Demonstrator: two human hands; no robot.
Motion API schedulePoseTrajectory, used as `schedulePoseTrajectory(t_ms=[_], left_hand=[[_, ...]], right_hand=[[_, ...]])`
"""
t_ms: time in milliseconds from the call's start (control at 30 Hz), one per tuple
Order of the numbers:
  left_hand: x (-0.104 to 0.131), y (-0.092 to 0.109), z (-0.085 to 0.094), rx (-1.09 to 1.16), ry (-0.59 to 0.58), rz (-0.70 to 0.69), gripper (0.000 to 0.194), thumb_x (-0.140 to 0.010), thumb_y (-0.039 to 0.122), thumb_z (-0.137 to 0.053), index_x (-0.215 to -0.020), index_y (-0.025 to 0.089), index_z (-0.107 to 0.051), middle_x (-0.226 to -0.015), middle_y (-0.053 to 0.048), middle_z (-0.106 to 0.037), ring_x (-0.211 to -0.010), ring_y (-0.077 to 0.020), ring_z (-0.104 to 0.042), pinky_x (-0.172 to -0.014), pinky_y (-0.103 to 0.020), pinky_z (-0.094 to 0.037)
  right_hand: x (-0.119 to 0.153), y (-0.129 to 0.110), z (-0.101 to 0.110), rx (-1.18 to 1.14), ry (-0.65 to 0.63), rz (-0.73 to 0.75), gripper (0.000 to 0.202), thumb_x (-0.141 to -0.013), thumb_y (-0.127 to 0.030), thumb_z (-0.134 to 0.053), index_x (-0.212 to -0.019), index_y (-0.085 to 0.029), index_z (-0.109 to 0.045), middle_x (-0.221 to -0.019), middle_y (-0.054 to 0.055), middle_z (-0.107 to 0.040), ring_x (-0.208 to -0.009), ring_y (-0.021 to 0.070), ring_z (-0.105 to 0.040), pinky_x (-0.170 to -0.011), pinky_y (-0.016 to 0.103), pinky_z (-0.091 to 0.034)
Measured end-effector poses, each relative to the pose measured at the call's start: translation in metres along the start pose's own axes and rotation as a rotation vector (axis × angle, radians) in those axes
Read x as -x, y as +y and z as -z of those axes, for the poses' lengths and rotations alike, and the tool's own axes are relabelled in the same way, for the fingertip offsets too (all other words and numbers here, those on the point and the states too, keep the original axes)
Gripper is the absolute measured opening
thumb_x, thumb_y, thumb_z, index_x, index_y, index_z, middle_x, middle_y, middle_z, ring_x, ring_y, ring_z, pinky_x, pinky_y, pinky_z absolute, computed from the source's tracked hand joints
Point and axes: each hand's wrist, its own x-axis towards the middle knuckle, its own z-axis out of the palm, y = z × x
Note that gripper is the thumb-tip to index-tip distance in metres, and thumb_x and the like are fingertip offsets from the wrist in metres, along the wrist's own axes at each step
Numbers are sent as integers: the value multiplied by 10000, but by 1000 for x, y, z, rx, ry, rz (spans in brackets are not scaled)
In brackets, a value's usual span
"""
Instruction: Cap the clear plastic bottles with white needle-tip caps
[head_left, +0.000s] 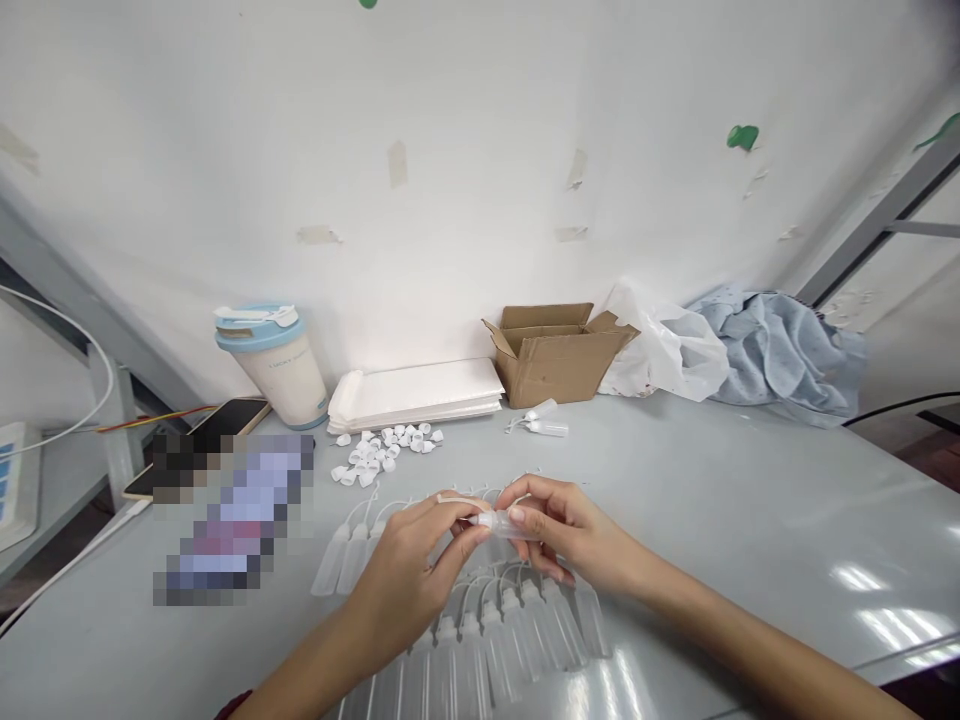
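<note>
Between my hands, above the table's middle, is a small clear bottle (504, 524) lying sideways with a white cap at its left end. My left hand (420, 560) pinches the cap end with thumb and fingers. My right hand (559, 525) is closed round the bottle's body. Below and behind the hands, rows of clear bottles (491, 650) with white caps and thin tubes lie on the grey table (720, 520); my hands hide part of them. A pile of loose white caps (367, 458) lies behind my left hand. Two more bottles (547, 428) lie near the box.
At the back stand a blue-lidded cup (281, 375), a stack of white envelopes (420, 390) and an open cardboard box (559, 365). A plastic bag (664, 345) and blue cloth (780, 350) are at the back right. A phone (217, 430) and a blurred device (240, 520) lie left.
</note>
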Motion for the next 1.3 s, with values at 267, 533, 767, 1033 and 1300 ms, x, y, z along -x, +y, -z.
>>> schedulePoseTrajectory(t_ms=[267, 533, 767, 1033, 1300], left_hand=[[-1, 8, 2, 60, -84, 240, 244, -840, 377, -504, -831, 210, -682, -755, -33, -694, -657, -182, -622, -497, -228, -451], [-4, 9, 3, 261, -167, 338, 352, -872, 412, -438, -657, 186, -602, -673, -16, -617, -595, -146, -562, -561, -237, -462], [3, 5, -2, 6, -114, 80, 260, -899, 290, -439, -723, 190, -602, -650, -18, -618, -602, -156, -564, -581, -253, -443], [4, 0, -6, -134, 9, -180, 147, -902, 194, -446, -873, 178, -589, -758, -35, -636, -672, -156, -559, -630, -252, -434], [1, 10, 0, 81, -183, 259, 412, -930, 391, -345, -637, 179, -543, -653, 5, -564, -623, -140, -520, -568, -233, -396]], right_hand=[[4, 2, 0, 403, 120, 171, 241, -862, -400, -523, -944, -174, -536, -630, -34, -552, -453, 71, -434, -430, 181, -353], [4, 10, 5, 803, 149, 592, 265, -928, -303, -444, -1103, -143, -560, -800, 73, -606, -677, 156, -540, -613, 261, -447], [6, 4, 1, 691, 114, 465, 251, -942, -296, -396, -963, -160, -606, -778, 41, -610, -679, 140, -550, -644, 243, -429], [4, 3, 0, 440, 104, 252, 345, -932, -380, -394, -837, -137, -620, -534, -50, -407, -471, 82, -363, -458, 196, -305], [4, 7, 1, 764, 163, 537, 227, -934, -288, -436, -1052, -147, -569, -844, 69, -622, -729, 151, -566, -635, 244, -445]])
